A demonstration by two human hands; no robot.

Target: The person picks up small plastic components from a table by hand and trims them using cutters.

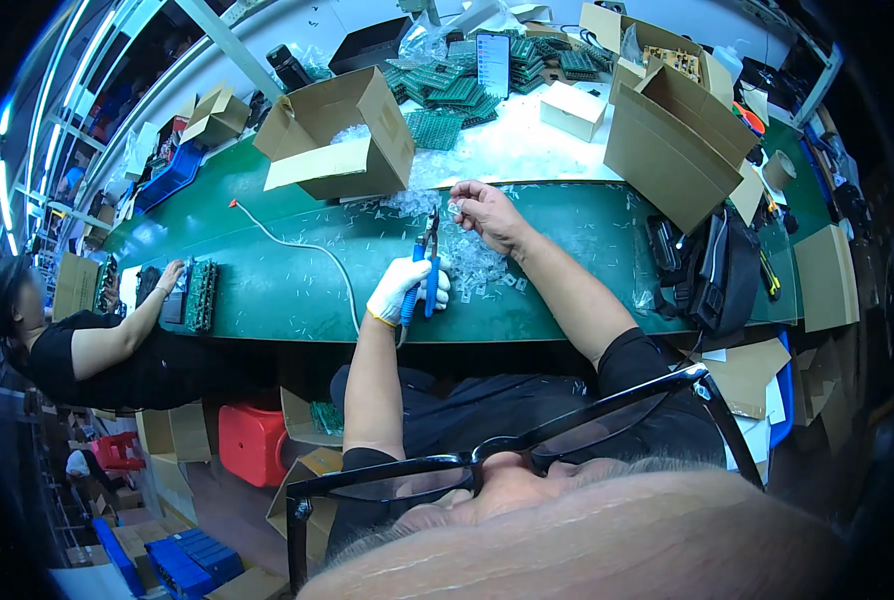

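Observation:
My left hand (407, 287), in a white glove, grips blue-handled cutters (425, 270) with the jaws pointing up and away from me. My bare right hand (485, 214) pinches a small clear plastic part (454, 210) just right of the cutter jaws. Both hands are above the green table (267, 285). A heap of small clear plastic pieces (472, 262) lies under and between them.
An open cardboard box (339, 140) stands behind my hands and a larger one (672, 140) to the right. Green circuit boards (455, 92) and an upright phone (493, 62) lie at the back. A black bag (715, 272) sits at the right. At the left, a co-worker's hand (171, 275) touches a board rack (202, 295).

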